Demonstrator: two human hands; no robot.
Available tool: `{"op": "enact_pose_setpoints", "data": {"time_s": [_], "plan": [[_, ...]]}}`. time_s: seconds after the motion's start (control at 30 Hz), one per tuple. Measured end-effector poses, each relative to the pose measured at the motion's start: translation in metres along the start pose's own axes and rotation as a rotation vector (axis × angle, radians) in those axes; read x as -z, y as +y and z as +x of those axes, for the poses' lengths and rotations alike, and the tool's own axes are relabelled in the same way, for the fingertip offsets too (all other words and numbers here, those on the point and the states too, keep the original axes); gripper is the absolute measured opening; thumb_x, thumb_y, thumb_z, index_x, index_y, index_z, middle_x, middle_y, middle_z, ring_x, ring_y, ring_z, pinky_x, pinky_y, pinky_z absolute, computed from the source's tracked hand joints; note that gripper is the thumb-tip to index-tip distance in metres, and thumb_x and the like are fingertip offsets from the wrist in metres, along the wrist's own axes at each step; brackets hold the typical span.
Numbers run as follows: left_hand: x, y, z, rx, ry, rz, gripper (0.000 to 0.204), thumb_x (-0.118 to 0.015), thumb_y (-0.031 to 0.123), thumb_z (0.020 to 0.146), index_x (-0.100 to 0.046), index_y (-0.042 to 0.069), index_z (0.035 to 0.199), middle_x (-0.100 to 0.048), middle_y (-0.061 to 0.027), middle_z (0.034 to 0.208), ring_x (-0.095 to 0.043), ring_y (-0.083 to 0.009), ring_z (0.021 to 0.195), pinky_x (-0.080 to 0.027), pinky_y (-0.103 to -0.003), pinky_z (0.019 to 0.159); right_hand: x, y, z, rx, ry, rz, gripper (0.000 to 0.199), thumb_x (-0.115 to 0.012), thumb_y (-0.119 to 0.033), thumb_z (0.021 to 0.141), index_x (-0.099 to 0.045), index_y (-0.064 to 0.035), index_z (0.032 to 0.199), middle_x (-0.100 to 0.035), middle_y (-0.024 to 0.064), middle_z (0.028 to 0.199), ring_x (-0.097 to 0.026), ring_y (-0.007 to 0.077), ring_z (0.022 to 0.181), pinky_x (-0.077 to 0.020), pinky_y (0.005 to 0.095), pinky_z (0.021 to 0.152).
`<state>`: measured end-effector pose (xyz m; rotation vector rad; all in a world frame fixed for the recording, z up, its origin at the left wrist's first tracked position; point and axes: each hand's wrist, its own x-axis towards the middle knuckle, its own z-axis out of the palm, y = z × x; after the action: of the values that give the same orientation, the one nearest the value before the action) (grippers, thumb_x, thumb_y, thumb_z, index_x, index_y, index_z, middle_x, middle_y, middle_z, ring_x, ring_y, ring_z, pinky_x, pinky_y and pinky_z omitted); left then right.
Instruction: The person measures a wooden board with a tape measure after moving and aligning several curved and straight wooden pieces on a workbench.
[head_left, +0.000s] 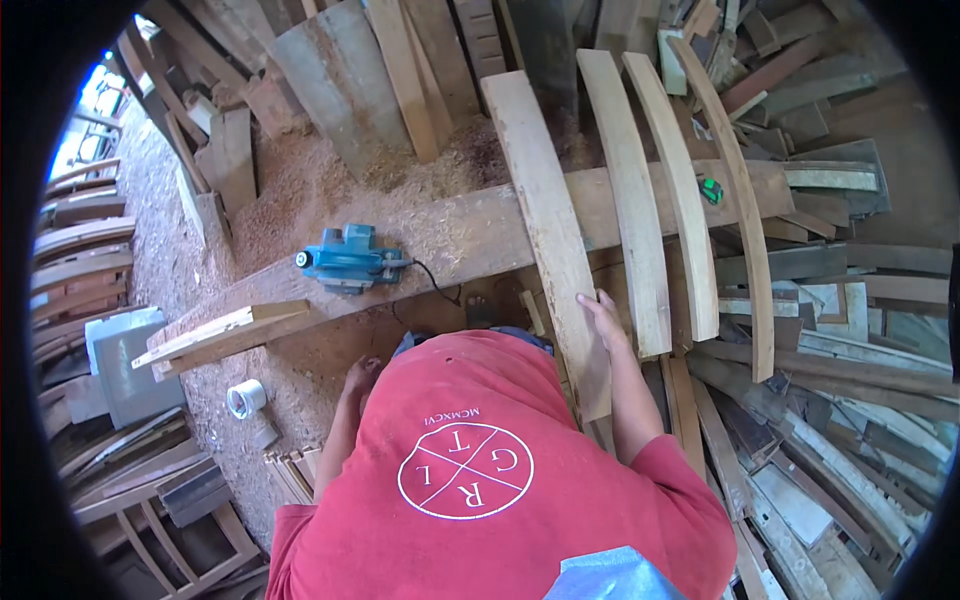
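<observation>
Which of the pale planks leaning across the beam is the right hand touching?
The leftmost plank, the straight one; the right hand rests on its lower edge. The others curve.

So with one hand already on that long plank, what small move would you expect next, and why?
Probably closing the right hand around the plank to steady it. That hand lies open at the plank's near end, which leans across the big beam. The left hand hangs low, holding nothing, and the blue power planer sits untouched on the beam.
</observation>
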<state>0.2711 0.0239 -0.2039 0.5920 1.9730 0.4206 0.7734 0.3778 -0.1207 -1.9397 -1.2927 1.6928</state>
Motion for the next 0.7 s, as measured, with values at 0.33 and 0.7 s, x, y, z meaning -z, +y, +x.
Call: {"op": "enact_pose_setpoints", "data": {"time_s": [0.33,0.7], "plan": [[0.002,-0.043,-0.013,0.023,0.043,0.012,0.044,-0.066,0.036,0.096,-0.068,0.004,0.126,-0.074,-0.0172,0.118,-0.07,-0.0295,0.113,-0.054,-0.038,0.095,-0.018,-0.003,0.006,0.003,0.051,-0.224,0.081,-0.061,-0.063,0.092,-0.059,0.0042,0.137,-0.064,0.0216,0.134,-0.059,0.0295,0.123,-0.0411,0.0387,0.109],[0.004,-0.004,-0.016,0.034,0.037,0.049,0.046,-0.068,0.039,0.093,-0.07,0.004,0.123,-0.075,-0.0166,0.111,-0.072,-0.0264,0.103,-0.054,-0.038,0.091,-0.036,-0.052,0.009,0.07,-0.268,0.526,0.067,-0.036,-0.073,0.099,-0.059,-0.0113,0.087,-0.055,0.0027,0.06,-0.054,0.0151,0.048,-0.0461,0.0282,0.045]]}}
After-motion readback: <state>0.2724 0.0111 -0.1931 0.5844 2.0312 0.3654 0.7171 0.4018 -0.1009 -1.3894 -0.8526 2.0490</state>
